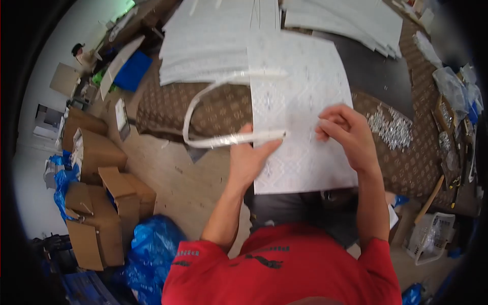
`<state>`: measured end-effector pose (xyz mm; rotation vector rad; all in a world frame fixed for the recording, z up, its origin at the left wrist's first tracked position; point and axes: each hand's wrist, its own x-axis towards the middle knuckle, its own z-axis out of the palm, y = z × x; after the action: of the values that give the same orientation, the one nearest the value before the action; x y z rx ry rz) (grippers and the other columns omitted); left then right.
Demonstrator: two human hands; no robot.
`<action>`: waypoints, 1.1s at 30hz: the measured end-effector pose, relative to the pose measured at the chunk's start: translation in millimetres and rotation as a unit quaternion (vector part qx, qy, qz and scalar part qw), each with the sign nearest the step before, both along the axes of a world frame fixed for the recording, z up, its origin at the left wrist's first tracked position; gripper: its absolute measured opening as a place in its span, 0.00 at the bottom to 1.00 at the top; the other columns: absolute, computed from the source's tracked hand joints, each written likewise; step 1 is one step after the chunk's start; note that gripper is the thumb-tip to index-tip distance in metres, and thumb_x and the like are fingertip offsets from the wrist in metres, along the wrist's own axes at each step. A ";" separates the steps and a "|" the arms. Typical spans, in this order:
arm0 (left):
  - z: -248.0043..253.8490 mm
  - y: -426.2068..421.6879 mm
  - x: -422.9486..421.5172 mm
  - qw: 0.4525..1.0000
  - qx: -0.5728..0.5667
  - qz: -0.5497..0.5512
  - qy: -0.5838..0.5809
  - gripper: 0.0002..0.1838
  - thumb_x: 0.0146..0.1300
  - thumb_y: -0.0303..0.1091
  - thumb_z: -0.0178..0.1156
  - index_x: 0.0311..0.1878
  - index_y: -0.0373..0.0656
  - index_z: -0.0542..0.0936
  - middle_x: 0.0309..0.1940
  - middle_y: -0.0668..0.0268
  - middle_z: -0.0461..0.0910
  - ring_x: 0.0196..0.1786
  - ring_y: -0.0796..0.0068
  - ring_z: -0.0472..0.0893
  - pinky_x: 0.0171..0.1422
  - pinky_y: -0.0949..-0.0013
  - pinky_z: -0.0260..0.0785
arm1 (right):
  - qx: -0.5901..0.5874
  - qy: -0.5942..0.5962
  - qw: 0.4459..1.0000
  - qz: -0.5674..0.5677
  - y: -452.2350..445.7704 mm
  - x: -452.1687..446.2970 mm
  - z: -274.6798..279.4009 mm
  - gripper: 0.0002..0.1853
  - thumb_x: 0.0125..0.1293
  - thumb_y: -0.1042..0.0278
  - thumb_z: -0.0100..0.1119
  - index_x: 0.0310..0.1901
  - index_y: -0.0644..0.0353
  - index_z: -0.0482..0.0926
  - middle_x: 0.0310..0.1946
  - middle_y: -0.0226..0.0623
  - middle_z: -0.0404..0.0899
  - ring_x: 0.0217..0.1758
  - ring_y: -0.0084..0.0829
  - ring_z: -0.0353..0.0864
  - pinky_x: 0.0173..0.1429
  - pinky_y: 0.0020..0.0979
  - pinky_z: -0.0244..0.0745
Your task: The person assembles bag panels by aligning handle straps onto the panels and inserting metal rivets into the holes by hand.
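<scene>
1. Head view: a white rectangular sheet with a faint grey geometric pattern (305, 170) is in front of the person's red short-sleeved shirt (305, 269), its upper part reaching over the stacked sheets beyond.
2. A long white strap bent into a loop (218, 141) has both ends on the sheet, one above the other; the loop itself juts out past the sheet's left edge. A small dark spot shows at the tip of the lower end.
3. The left hand (249, 158) is closed on the strap's lower end and the sheet's left edge, thumb lying on the sheet's face.
4. The right hand (348, 133) is over the sheet's right side, fingers curled close to the thumb in a narrow gap; blur leaves me unable to tell whether it pinches anything.
5. Just right of the right hand, a heap of small shiny silver pieces (390, 129) lies on a brown patterned covering (223, 113).
6. Beyond are a stack of large white sheets (203, 48) and, to its right, a second white stack (351, 23), near a flat dark-grey panel (389, 79).
7. At lower left, brown cardboard boxes (94, 236) stand beside a shiny blue plastic bag (152, 249); at lower right is a white plastic basket (432, 236).
</scene>
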<state>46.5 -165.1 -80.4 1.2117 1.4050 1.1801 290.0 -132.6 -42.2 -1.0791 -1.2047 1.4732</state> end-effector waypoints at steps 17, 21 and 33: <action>40.1 -40.5 24.4 0.986 0.115 0.002 0.125 0.12 0.59 0.28 0.77 0.36 0.37 0.80 0.26 0.67 0.80 0.31 0.83 0.76 0.36 0.70 0.72 | 0.250 -0.091 0.964 -0.024 -40.9 -51.2 -11.8 0.08 0.53 0.81 0.75 0.35 0.60 0.87 0.41 0.29 0.70 0.48 0.27 0.73 0.54 0.27 0.69; 46.1 -44.4 28.6 0.981 0.114 0.010 0.158 0.13 0.59 0.29 0.77 0.37 0.37 0.80 0.27 0.64 0.81 0.31 0.82 0.76 0.36 0.68 0.72 | 0.250 -0.078 0.964 -0.038 -44.3 -52.7 -10.2 0.09 0.53 0.81 0.75 0.35 0.61 0.85 0.42 0.30 0.70 0.47 0.27 0.73 0.54 0.27 0.69; 15.4 -56.7 -7.8 0.978 0.159 0.013 0.137 0.10 0.64 0.28 0.73 0.45 0.37 0.83 0.38 0.65 0.87 0.39 0.78 0.83 0.43 0.69 0.75 | 0.236 -0.037 0.971 0.021 -53.1 -33.9 3.3 0.13 0.54 0.84 0.72 0.38 0.61 0.79 0.41 0.30 0.73 0.42 0.24 0.75 0.47 0.26 0.72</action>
<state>38.7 -221.8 -65.0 1.6349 1.4726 1.3297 256.1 -185.7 -38.9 -0.7898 -1.5417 1.0997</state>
